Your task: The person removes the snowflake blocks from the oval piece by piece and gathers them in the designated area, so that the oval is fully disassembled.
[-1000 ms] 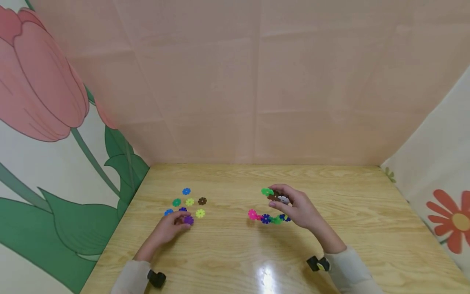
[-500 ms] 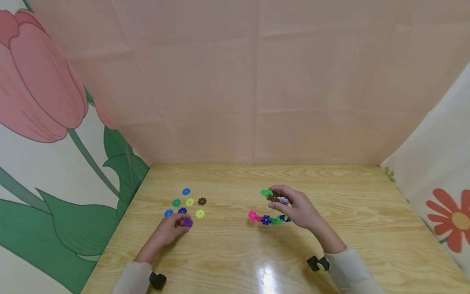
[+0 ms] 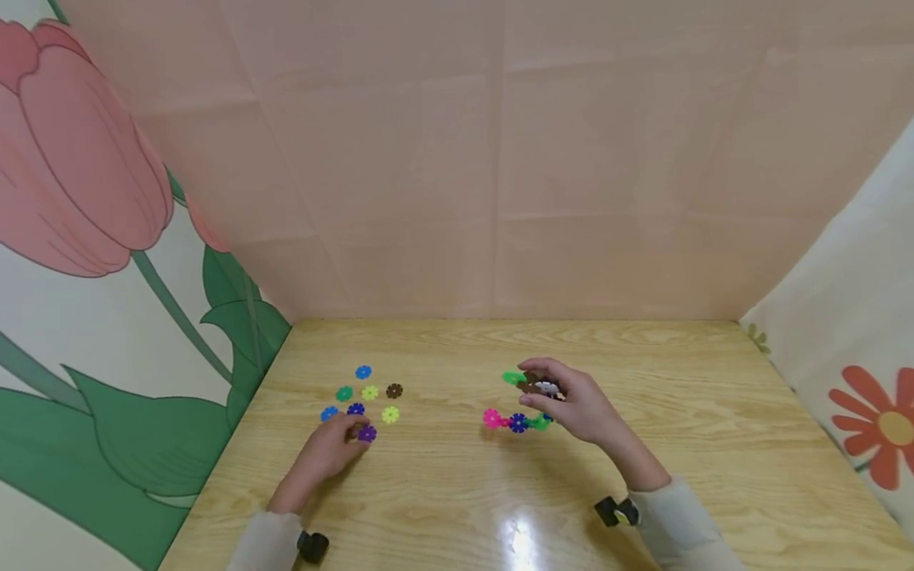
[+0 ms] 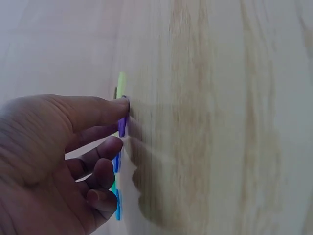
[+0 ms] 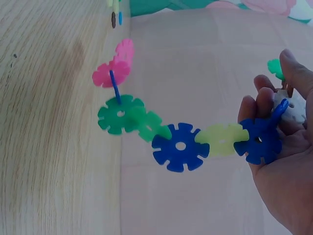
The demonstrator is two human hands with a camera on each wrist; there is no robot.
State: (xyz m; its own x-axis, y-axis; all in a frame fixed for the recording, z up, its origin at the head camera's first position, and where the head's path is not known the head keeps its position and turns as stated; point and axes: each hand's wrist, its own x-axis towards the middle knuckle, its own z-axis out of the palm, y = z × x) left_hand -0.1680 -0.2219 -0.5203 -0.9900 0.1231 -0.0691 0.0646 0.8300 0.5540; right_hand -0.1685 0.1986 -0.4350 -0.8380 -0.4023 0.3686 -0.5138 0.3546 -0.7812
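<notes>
The left hand (image 3: 330, 450) pinched the purple disc (image 3: 367, 433) on the worktop (image 3: 457, 507); the right hand (image 3: 581, 408) held the disc chain (image 3: 516, 421). Lifting it by the edge seemed best.

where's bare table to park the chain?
Bare wood lies between the left hand and the snowflake-piece chain held by the right hand; also the strip along the back wall and the table's right side. Crowded: the loose snowflake pieces just beyond the left hand.
</notes>
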